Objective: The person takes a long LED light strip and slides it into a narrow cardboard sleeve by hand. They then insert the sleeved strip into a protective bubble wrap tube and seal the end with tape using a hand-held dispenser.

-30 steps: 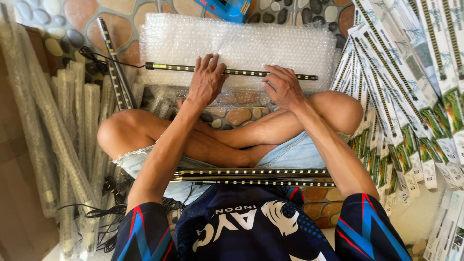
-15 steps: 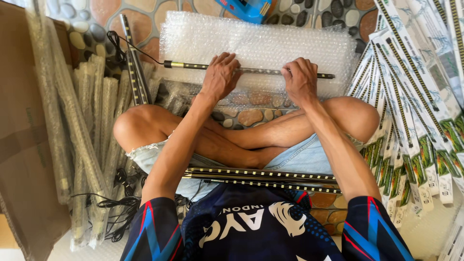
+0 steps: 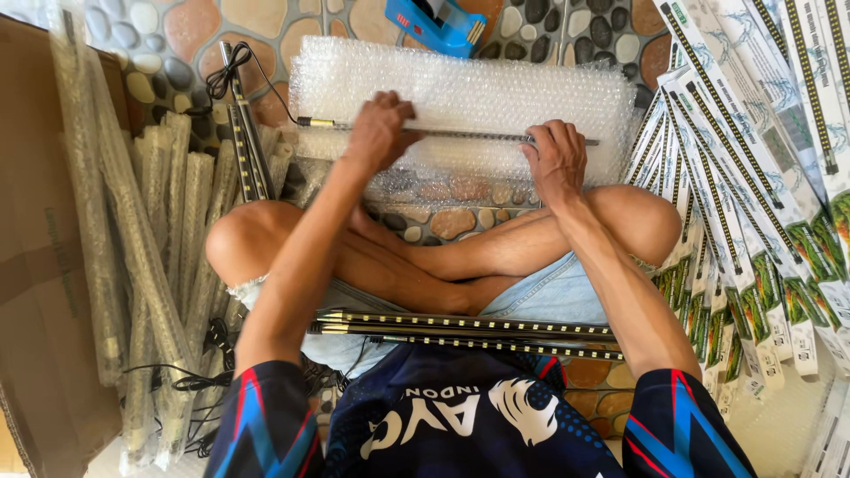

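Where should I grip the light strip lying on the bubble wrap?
Probably by its bare middle, from above: the light strip lies flat, long and thin across the bubble wrap, with the left hand and right hand already pressing near its ends.

Glossy clear plastic bubble wrap (image 3: 460,97) (bumpy) under a thin metal strip (image 3: 460,134) — smooth stone floor (image 3: 177,35).

The bubble wrap (image 3: 460,97) is clear white, dotted with small bubbles. The strip (image 3: 460,134) on it is dark with pale dots. The tape gun (image 3: 438,25) is bright blue. The floor (image 3: 177,26) shows cobbles in tan, grey, white and rust. The sleeves (image 3: 761,133) are white with green ends. The shirt (image 3: 460,425) is navy with red, blue and white markings. The shorts (image 3: 549,292) are pale blue. The box (image 3: 35,265) is brown.
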